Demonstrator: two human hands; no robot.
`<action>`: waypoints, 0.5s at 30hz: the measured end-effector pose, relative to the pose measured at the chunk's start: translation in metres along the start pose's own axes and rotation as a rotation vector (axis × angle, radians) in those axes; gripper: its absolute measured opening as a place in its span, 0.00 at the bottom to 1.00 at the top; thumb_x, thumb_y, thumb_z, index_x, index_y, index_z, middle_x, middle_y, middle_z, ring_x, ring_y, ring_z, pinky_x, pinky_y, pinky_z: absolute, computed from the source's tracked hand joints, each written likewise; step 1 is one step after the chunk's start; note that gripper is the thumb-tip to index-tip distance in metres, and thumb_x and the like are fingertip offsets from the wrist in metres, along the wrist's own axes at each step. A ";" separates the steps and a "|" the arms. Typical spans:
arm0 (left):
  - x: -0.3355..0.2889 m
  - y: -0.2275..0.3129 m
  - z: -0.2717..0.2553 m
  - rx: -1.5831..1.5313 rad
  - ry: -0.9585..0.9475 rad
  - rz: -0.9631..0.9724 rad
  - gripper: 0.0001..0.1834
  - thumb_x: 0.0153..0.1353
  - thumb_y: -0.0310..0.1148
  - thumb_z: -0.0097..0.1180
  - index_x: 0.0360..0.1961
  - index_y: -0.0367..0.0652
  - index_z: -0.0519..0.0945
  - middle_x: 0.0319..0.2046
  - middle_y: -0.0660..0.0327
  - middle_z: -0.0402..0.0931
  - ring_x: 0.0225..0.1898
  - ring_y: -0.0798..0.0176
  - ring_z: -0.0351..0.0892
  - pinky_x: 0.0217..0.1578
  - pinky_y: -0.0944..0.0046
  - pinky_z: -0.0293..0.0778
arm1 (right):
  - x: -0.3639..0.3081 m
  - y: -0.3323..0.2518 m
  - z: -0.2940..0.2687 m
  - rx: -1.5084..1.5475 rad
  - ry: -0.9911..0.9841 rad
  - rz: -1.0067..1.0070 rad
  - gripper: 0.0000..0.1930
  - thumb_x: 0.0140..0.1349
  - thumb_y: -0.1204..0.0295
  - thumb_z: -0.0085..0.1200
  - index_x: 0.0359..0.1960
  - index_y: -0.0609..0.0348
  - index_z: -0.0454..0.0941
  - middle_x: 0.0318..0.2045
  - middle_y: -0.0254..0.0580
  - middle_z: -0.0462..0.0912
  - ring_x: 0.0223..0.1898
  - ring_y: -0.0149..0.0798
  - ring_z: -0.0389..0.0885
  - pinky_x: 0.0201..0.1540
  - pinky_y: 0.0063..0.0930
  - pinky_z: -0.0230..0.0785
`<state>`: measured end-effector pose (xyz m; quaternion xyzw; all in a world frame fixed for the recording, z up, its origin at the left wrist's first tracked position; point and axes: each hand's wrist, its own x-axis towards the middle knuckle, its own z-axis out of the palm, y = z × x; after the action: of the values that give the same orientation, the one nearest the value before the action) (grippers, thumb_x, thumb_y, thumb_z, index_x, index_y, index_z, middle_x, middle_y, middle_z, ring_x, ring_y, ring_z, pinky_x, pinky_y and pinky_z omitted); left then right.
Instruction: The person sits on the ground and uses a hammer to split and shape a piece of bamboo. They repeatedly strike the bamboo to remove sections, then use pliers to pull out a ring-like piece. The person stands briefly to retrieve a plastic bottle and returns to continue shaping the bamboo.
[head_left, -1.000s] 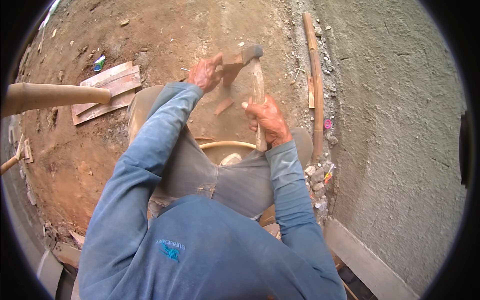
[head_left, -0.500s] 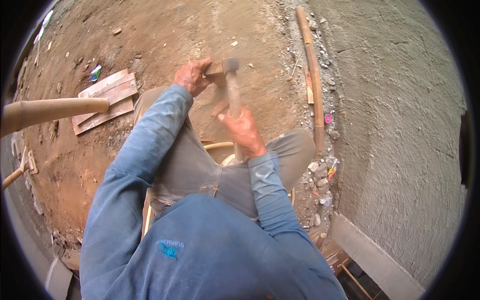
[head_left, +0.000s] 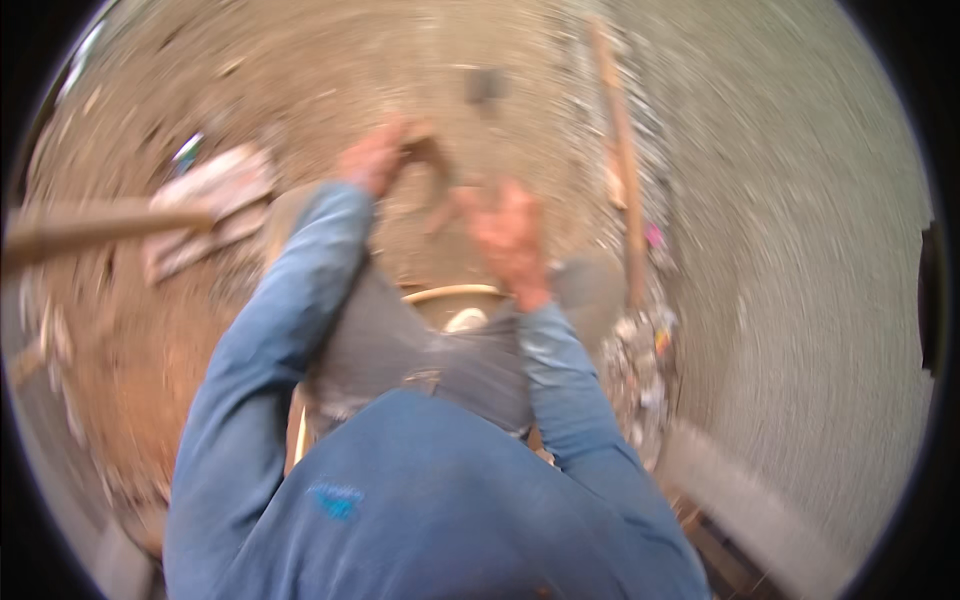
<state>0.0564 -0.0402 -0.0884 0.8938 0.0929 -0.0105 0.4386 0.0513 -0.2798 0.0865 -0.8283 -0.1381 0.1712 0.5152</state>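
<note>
Motion smears the whole picture. My left hand (head_left: 375, 158) is closed on a brown wooden block (head_left: 428, 150), held above the dirt in front of my knees. To its right, my right hand (head_left: 508, 235) grips a hammer whose dark head (head_left: 484, 85) shows beyond the block; the handle is lost in the blur. The head is apart from the block. A reddish-brown stick or sliver (head_left: 438, 216) lies just left of my right hand; what it rests on cannot be told.
Wooden boards (head_left: 215, 205) lie on the dirt at left, near a bamboo pole (head_left: 110, 230). Another long bamboo length (head_left: 622, 150) borders the rough grey surface (head_left: 780, 200) at right, beside rubble (head_left: 640, 365). Between my legs shows a yellowish curved rim (head_left: 455, 292).
The hammer head has risen away from the block toward the top of the picture. My right hand has shifted slightly right. My left hand stays on the block.
</note>
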 end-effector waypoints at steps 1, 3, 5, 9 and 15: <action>0.010 -0.002 0.009 -0.582 -0.033 -0.174 0.32 0.71 0.58 0.54 0.66 0.48 0.74 0.57 0.52 0.78 0.57 0.52 0.78 0.57 0.50 0.73 | 0.000 0.020 0.011 0.070 0.095 -0.092 0.18 0.69 0.62 0.61 0.30 0.65 0.75 0.18 0.49 0.77 0.20 0.40 0.74 0.24 0.40 0.69; 0.012 0.004 0.008 -1.002 0.068 -0.488 0.34 0.71 0.63 0.52 0.66 0.49 0.76 0.58 0.58 0.78 0.56 0.60 0.77 0.57 0.55 0.73 | -0.007 0.026 0.027 0.020 0.162 -0.095 0.19 0.66 0.62 0.61 0.38 0.70 0.74 0.24 0.61 0.79 0.25 0.51 0.79 0.28 0.46 0.71; 0.026 -0.042 0.002 -1.078 0.110 -0.387 0.31 0.72 0.57 0.55 0.65 0.46 0.74 0.56 0.55 0.80 0.56 0.55 0.80 0.55 0.51 0.76 | -0.009 0.058 0.059 -0.244 0.198 -0.158 0.22 0.66 0.58 0.58 0.42 0.72 0.73 0.29 0.63 0.80 0.30 0.62 0.81 0.36 0.53 0.74; 0.031 -0.051 -0.024 0.340 -0.013 0.069 0.26 0.72 0.43 0.56 0.63 0.39 0.67 0.50 0.42 0.79 0.51 0.39 0.81 0.51 0.45 0.76 | -0.039 0.030 0.054 -0.062 0.184 0.058 0.21 0.64 0.63 0.59 0.48 0.70 0.73 0.27 0.64 0.82 0.31 0.62 0.85 0.33 0.50 0.78; 0.028 -0.041 -0.020 0.110 -0.092 0.277 0.26 0.70 0.37 0.60 0.61 0.33 0.68 0.54 0.41 0.75 0.56 0.39 0.75 0.57 0.50 0.70 | -0.053 0.024 0.058 -0.166 0.168 0.107 0.20 0.62 0.65 0.60 0.49 0.68 0.73 0.27 0.60 0.83 0.30 0.57 0.87 0.31 0.48 0.80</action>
<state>0.0757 0.0041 -0.1112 0.9194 -0.0520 0.0040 0.3900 -0.0197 -0.2649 0.0486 -0.8857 -0.0639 0.1165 0.4449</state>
